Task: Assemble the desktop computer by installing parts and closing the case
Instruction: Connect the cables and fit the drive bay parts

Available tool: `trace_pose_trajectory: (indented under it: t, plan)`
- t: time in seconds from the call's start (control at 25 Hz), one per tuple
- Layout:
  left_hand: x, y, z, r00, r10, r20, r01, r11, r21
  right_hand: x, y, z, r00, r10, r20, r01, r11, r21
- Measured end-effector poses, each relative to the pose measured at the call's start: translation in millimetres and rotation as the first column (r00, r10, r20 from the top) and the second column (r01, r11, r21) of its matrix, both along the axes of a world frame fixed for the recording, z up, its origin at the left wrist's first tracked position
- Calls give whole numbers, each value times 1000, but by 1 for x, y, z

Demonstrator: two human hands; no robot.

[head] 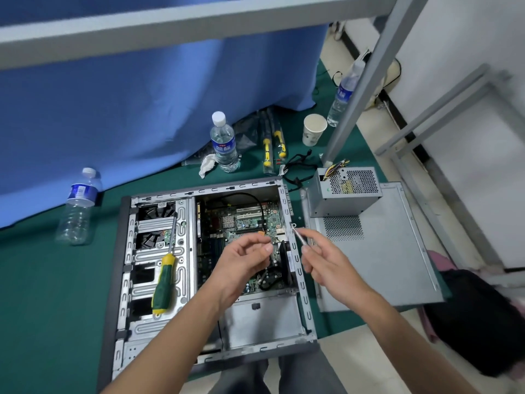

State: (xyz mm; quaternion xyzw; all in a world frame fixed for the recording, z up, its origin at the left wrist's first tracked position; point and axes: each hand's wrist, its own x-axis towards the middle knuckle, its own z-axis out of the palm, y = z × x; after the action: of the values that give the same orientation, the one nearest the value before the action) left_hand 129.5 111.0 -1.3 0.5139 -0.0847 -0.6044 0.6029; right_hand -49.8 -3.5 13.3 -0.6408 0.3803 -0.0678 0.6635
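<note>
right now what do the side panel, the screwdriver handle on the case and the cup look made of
Side panel: bare sheet metal, dull grey, with a perforated vent patch and folded edges. Screwdriver handle: probably moulded plastic or rubber, green with yellow ends, slightly glossy. Cup: looks like paper, matt off-white with a rolled rim and a faint print.

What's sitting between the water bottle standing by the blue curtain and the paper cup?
In the head view, two yellow-handled tools in clear sleeves lie on the green mat between the standing water bottle and the paper cup.
</note>
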Motion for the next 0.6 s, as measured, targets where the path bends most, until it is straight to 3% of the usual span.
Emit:
trace_pose_trajectory:
  t: [0.28,0.6]
  plan:
    - [10,20,16,1000,12,-8,-13,996,-91,27,21,31,988,121,100,-119,992,-31]
    - [11,36,20,997,82,-16,-83,991,-104,32,28,61,970,240,-31,-237,920,-313]
